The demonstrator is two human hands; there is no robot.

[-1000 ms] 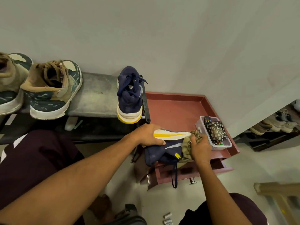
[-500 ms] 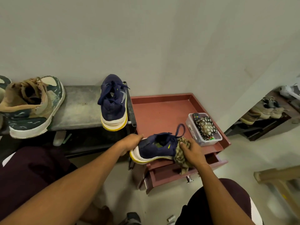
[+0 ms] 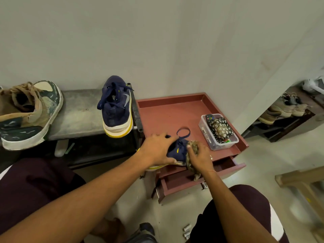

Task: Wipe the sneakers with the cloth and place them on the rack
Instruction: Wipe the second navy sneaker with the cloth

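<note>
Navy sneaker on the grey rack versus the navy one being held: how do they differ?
The racked sneaker stands free on the rack; the held sneaker is gripped by the left hand. The right hand holds the cloth against the held sneaker; nothing touches the racked sneaker. Both are navy with yellow-trimmed soles.

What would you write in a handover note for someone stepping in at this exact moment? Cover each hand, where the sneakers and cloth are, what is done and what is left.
Left hand: grips the held navy sneaker over the front edge of the red cabinet.
Right hand: holds the cloth bunched against that sneaker.
Done: the second navy sneaker stands on the rack, as does a tan-and-green sneaker; whether either was wiped cannot be told.
Left: finish wiping the held sneaker, then set it on the rack, probably beside its mate.
</note>
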